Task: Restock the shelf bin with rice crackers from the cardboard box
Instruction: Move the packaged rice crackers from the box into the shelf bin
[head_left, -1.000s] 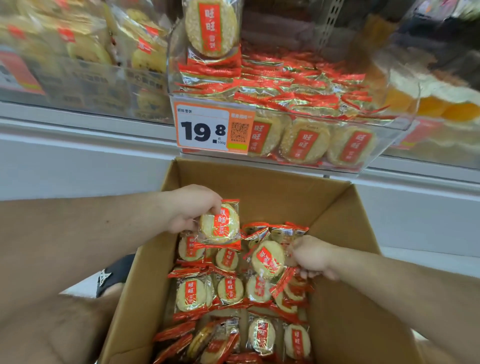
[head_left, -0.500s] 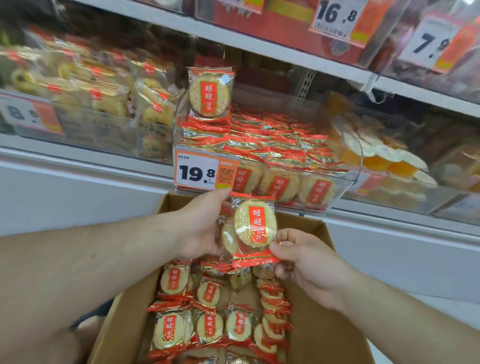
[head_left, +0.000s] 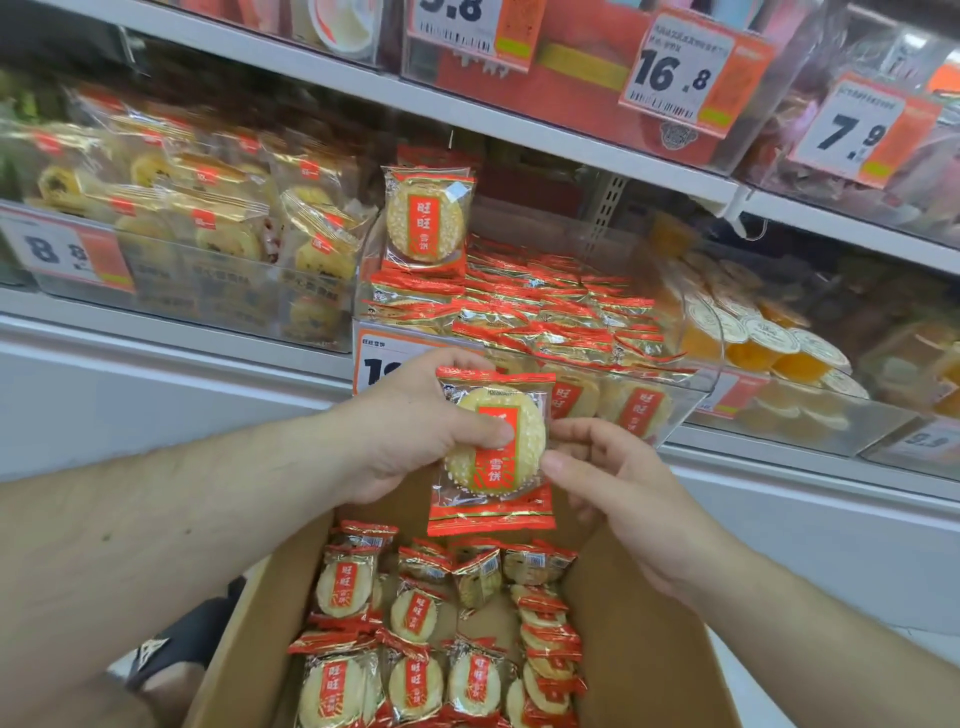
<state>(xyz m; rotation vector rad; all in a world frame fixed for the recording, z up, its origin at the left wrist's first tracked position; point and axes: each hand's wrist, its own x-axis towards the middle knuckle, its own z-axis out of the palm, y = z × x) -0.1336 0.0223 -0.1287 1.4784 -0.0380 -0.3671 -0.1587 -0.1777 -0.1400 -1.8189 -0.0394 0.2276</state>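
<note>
Raised since prior frame: cracker pkt (head_left: 492, 451), label 旺旺雪饼, pinched by left hand (head_left: 415, 426) thumb; right hand (head_left: 597, 467) fingertips at pkt edge; bin (head_left: 675, 410) tag "19".

My white metal shelf (head_left: 171, 332), loaded with clear bins

The clear plastic bin (head_left: 696, 387) of red-and-gold wrapped rice crackers (head_left: 519, 301) sits on it between a clear bin of yellow pastries (head_left: 218, 291) and orange jelly cups (head_left: 769, 343).

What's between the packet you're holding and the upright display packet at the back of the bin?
In the head view, flat-stacked rice cracker packets in the shelf bin lie between the held packet and the upright packet.
</note>
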